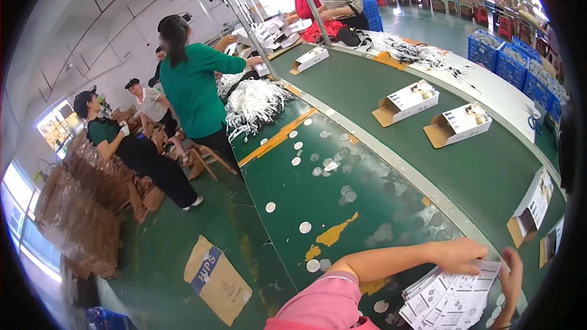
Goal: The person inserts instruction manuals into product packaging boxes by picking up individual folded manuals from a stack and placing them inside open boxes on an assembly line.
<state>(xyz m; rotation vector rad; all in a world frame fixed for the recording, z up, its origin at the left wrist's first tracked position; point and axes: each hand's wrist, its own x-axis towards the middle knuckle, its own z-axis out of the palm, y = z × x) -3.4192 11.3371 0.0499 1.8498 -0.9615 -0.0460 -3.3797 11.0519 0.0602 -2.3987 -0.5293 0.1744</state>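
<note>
Printed white leaflets lie in a fanned stack at the lower right edge of the green table. My left hand, reaching across from a pink sleeve, has its fingers closed on the top edge of the stack. Beside the stack's right edge is my right hand, with its fingers curved but apart. Whether it touches the paper is hard to make out. Just beyond that hand, an open-flapped white box sits on the green conveyor belt.
More boxes, such as a white box, rest along the belt. White cords are heaped at the table's far end, near a person in green. Blue crates stand at right. Brown cardboard lies on the floor.
</note>
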